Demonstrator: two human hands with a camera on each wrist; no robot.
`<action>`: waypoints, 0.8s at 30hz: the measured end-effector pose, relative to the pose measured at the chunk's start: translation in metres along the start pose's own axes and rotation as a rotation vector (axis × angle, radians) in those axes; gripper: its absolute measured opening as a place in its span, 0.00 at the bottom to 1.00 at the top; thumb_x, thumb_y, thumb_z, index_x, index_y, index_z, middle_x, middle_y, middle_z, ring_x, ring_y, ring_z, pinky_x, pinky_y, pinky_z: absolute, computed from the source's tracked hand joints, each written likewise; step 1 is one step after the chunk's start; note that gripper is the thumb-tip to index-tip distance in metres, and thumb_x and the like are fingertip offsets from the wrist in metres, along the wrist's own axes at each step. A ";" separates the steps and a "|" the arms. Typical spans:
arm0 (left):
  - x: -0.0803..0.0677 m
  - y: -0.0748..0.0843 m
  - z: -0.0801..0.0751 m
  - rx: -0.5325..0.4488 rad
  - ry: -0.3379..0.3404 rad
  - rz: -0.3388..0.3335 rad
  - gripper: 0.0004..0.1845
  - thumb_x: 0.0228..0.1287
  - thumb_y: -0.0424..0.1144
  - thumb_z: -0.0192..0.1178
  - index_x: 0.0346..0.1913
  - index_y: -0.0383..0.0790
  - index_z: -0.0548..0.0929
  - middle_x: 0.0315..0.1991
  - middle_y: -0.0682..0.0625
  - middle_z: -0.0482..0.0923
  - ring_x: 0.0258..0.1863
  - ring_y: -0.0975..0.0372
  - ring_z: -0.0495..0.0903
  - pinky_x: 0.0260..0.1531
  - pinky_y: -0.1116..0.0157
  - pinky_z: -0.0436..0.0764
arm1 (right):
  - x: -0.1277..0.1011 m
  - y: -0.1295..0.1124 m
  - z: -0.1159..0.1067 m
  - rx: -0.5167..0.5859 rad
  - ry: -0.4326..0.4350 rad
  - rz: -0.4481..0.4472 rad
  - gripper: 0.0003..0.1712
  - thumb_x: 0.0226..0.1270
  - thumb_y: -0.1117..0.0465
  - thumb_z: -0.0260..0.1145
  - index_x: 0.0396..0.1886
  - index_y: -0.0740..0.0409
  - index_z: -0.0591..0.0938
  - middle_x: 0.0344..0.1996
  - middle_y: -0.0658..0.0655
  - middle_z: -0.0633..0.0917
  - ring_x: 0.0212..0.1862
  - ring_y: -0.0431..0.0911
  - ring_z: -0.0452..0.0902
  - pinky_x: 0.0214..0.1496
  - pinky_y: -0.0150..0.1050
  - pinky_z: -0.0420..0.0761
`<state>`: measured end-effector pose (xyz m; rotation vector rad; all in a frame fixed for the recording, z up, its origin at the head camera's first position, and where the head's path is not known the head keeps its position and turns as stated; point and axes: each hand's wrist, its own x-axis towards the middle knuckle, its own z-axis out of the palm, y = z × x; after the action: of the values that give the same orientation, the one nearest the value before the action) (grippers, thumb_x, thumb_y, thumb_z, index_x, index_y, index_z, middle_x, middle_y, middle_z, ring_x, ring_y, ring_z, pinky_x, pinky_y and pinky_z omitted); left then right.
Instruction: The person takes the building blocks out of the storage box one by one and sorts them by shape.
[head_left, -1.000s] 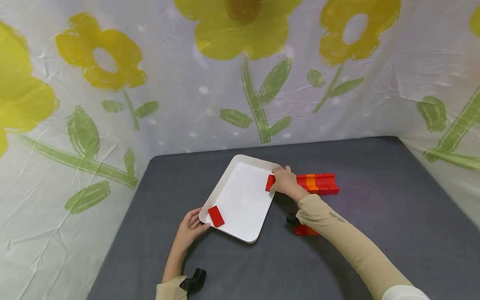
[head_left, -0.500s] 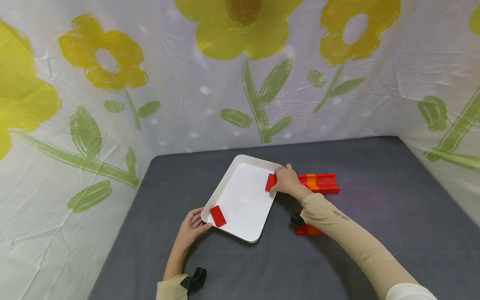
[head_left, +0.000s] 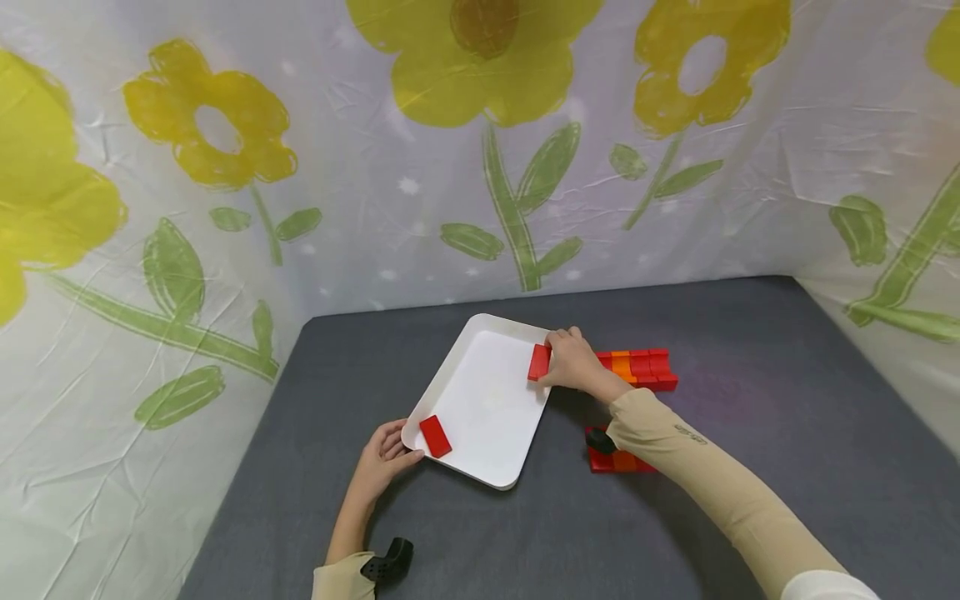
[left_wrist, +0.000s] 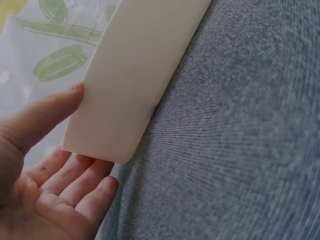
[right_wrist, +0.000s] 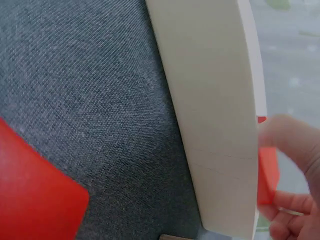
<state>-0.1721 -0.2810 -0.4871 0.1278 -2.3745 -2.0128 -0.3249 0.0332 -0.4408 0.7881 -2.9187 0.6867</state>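
In the head view, a shallow white tray (head_left: pixel 487 408) lies turned at an angle on the dark cloth. A red rectangular block (head_left: pixel 436 436) rests inside it by the near left corner. My left hand (head_left: pixel 381 457) holds that corner; in the left wrist view the thumb touches the rim and the fingers (left_wrist: pixel 90 185) sit around the corner. My right hand (head_left: pixel 573 360) reaches over the far right rim and pinches another red block (head_left: pixel 538 362) between thumb and fingers. Part of this block is hidden by the hand, and the tray wall (right_wrist: pixel 215 125) covers some of it in the right wrist view.
A row of red and orange blocks (head_left: pixel 652 369) stands right of the tray, partly behind the right hand. Nearer, more red and orange blocks (head_left: pixel 624 462) show under the right wrist's black camera mount (head_left: pixel 600 440). A flower-printed curtain (head_left: pixel 360 167) hangs behind the table.
The red block in my right hand has shifted slightly left, further over the tray's inside. My left hand and the tray stay nearly in place; the head view has tilted a little.
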 end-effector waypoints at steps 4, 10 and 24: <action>-0.001 0.001 0.001 -0.013 -0.011 -0.007 0.31 0.48 0.24 0.65 0.57 0.27 0.65 0.54 0.33 0.67 0.53 0.47 0.69 0.50 0.64 0.69 | -0.005 0.000 -0.004 0.050 0.037 -0.073 0.34 0.38 0.50 0.76 0.40 0.68 0.74 0.35 0.59 0.77 0.38 0.52 0.63 0.37 0.42 0.68; 0.001 0.002 0.000 -0.038 -0.019 -0.037 0.32 0.48 0.23 0.64 0.57 0.26 0.63 0.55 0.32 0.66 0.54 0.47 0.68 0.52 0.60 0.67 | -0.016 0.003 -0.014 0.103 0.074 -0.166 0.32 0.41 0.53 0.74 0.42 0.68 0.74 0.37 0.60 0.76 0.41 0.53 0.63 0.41 0.45 0.67; 0.001 -0.002 0.000 -0.005 -0.008 -0.013 0.31 0.47 0.25 0.65 0.56 0.28 0.65 0.53 0.33 0.69 0.52 0.47 0.70 0.44 0.73 0.71 | -0.050 0.032 -0.036 0.307 0.050 -0.157 0.28 0.40 0.61 0.73 0.43 0.66 0.74 0.40 0.58 0.77 0.43 0.56 0.63 0.39 0.44 0.69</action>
<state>-0.1730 -0.2816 -0.4893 0.1359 -2.3792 -2.0280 -0.2993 0.0969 -0.4290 0.9963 -2.7034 1.1350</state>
